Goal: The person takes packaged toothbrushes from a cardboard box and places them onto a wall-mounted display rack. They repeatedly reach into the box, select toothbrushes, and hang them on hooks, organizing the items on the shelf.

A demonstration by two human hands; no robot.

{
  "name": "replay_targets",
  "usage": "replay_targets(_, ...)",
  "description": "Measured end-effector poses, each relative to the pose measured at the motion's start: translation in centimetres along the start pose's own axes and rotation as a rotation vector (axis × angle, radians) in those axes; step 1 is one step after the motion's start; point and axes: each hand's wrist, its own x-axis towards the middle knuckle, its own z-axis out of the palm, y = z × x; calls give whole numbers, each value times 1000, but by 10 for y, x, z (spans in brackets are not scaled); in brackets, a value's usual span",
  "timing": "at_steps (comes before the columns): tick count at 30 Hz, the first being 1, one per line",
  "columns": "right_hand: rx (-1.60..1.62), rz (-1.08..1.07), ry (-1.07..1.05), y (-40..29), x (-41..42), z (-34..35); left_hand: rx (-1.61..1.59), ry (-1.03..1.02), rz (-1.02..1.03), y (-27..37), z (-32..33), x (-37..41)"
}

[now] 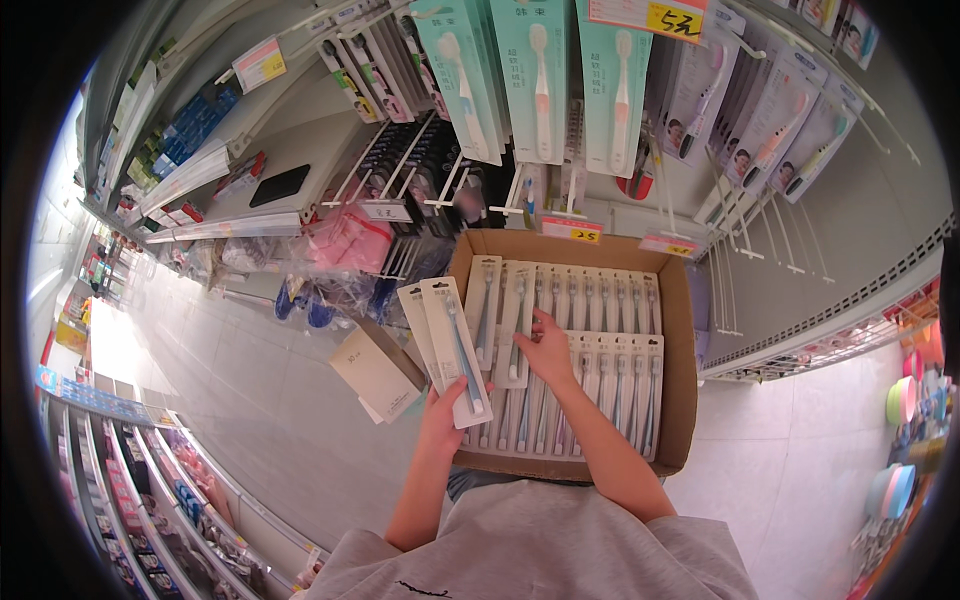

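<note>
An open cardboard box (679, 375) in front of me holds rows of packaged toothbrushes (621, 390). My left hand (448, 405), over the box's left side, grips carded toothbrushes (459, 352) that overlap like a fan; the front one has a blue handle. My right hand (547, 349) has its fingers on the edge of a carded toothbrush with a green handle (517, 330), lying on top of the rows. Another carded toothbrush (484, 311) lies just left of that one, partly over the rows.
Packaged toothbrushes on hooks (540, 82) hang above the box, with price tags (571, 229) at the hook ends. A black phone (280, 186) lies on the shelf at left. Small open cartons (379, 375) are left of my left hand. Metal hooks (780, 232) jut out at right.
</note>
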Motion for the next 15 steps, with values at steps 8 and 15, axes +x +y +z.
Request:
replay_targets(8, 46, -14, -49, 1, 0, 1, 53, 26, 24, -8, -3, -2)
replay_targets(15, -304, -255, 18, -21, -15, -1, 1, 35, -12, -5, 0, -5)
